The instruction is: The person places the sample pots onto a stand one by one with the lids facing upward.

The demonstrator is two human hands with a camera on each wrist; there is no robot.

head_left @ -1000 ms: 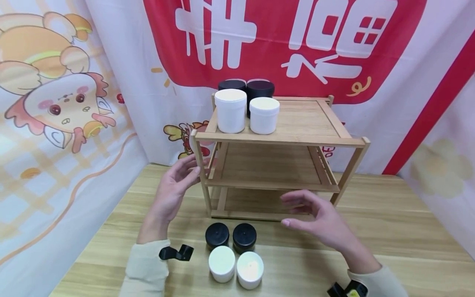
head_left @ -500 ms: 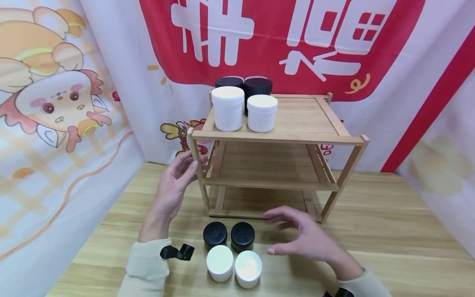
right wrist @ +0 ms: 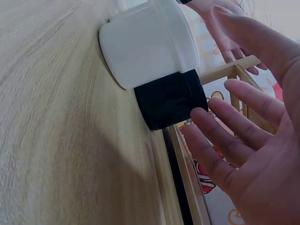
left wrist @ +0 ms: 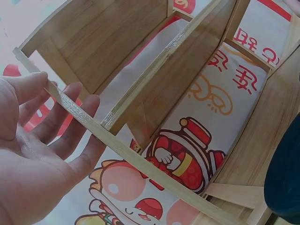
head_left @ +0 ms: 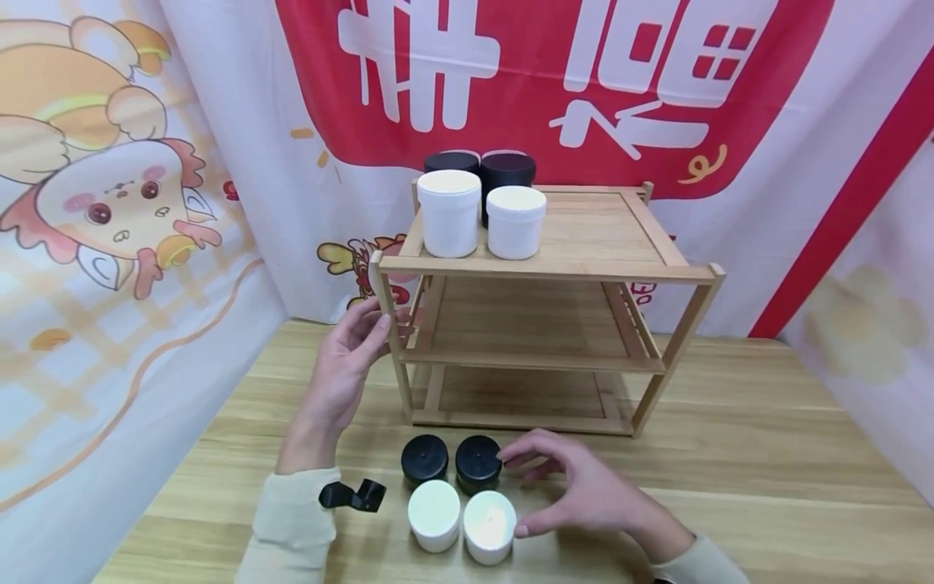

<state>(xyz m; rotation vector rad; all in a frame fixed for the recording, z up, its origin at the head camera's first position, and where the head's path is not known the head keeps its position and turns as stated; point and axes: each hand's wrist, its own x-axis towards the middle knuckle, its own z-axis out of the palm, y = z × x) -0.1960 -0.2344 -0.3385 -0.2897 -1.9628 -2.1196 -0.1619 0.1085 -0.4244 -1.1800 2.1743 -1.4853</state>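
At left, a person's bare left hand (head_left: pixel 346 365) is at the front left post of a pale wooden three-tier rack (head_left: pixel 547 269). Its grip curls loosely round the post, thumb in front and fingers behind, probably to steady the frame.

On the rack's top shelf, toward the left end, stand a tall white round jar (head_left: pixel 449 215), two black round jars (head_left: pixel 507 170) behind, and a shorter white round jar (head_left: pixel 516 223) to the right; standing upright on flat bases should keep them stable.

Below, on the wood-grain tabletop (head_left: pixel 730 454) before the rack, four small round jars form a tight two-by-two cluster, apparently placed within easy reach: a left black jar (head_left: pixel 425 458) behind a left white jar (head_left: pixel 434 515), then a right black jar (head_left: pixel 477 464) behind a right white jar (head_left: pixel 490 527).

Just right of these is the bare right hand (head_left: pixel 576 491), its grip spread and holding nothing. The fingertips are beside the right black jar, the thumb beside the right white jar; whether they touch is unclear. That wide span seems matched to both jars together.
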